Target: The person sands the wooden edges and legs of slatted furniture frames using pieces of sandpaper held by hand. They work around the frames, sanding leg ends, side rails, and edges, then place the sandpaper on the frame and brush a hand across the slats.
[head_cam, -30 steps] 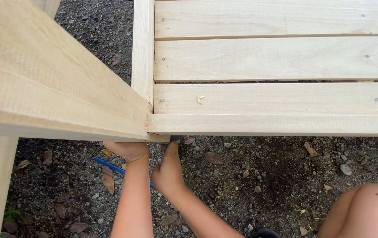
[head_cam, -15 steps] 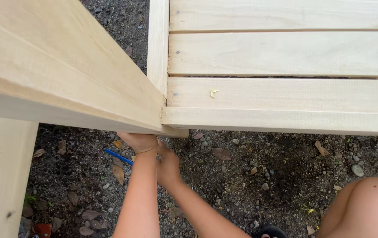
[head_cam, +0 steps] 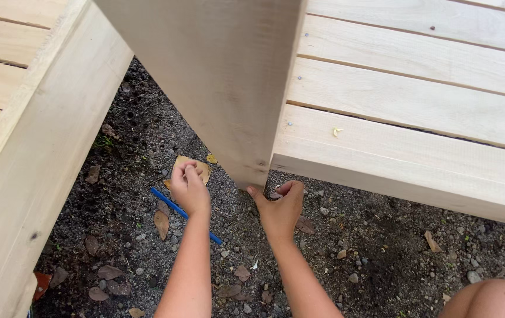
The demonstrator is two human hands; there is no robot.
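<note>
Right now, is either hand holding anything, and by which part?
The right hand grips the upright plank at its bottom corner. The left hand is closed, holding nothing visible.

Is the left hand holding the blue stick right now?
No: the left hand is closed above the blue stick, which lies on the ground.

Outdoors over dark gravelly ground, in daylight

We see damp soil (head_cam: 146,141) strewn with small stones (head_cam: 354,277) and dry brown leaves (head_cam: 162,224), a slatted pale wooden platform (head_cam: 417,112) at right, and another pale timber frame (head_cam: 35,159) at left
</note>
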